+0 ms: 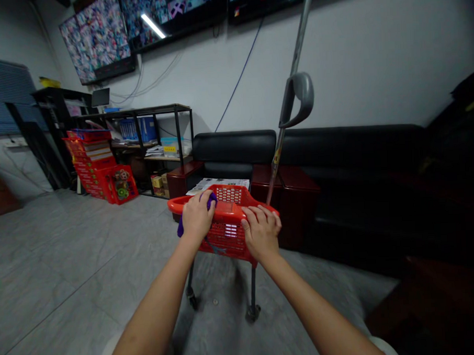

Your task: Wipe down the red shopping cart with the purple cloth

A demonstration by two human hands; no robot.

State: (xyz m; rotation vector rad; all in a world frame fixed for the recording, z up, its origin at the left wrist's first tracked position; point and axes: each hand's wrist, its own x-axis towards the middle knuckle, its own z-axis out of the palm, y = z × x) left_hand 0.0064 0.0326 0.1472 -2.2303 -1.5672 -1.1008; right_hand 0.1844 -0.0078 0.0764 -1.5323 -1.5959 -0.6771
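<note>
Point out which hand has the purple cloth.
The left hand: purple cloth shows on both sides of it. The right hand, on the red cart, shows none.

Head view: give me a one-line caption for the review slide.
Left hand, with a purple cloth, and right hand rest on a red wheeled basket, a black sofa beyond.

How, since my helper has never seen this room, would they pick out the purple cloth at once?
Look to the black sofa against the wall; before it stands a red wheeled cart. At its near rim is the person's left hand, and the purple cloth shows on both sides of that hand. Its deep purple stands out from the cart's red plastic.
</note>
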